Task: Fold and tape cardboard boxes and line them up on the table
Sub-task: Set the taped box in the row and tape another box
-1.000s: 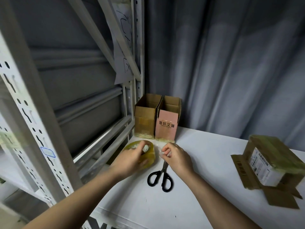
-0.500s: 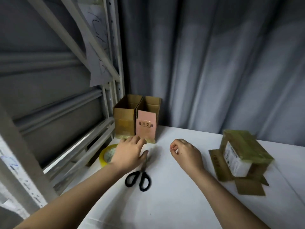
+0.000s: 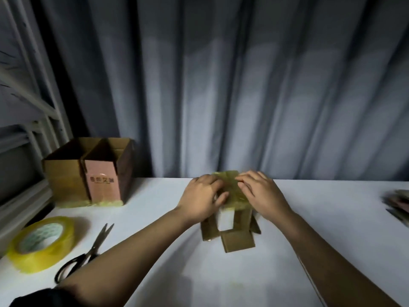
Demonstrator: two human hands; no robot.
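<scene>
Shelf: a white metal rack stands past the left edge of the table.
Tape: a big round roll of clear yellow sticky tape lies flat near the left edge of the white table.
Scissors: black-handled metal scissors lie just right of the tape roll, blades closed and pointing to the back edge.
Done boxes: a plain brown cardboard box and a pink-fronted cardboard box stand side by side, touching, tops open, at the back left corner.
Left hand: the left hand lies on the left side of the small box, fingers bent over its top and thumb on its near side.
Small box: a small brown cardboard box with yellow tape on top stands near the middle of the back edge, its lower flaps spread out on the table.
Right hand: the right hand grips the right side of the same box, fingers bent over the taped top.
Stack: some flat cardboard pieces lie at the right edge, blurry.
Curtain: a grey curtain hangs behind the back edge.
</scene>
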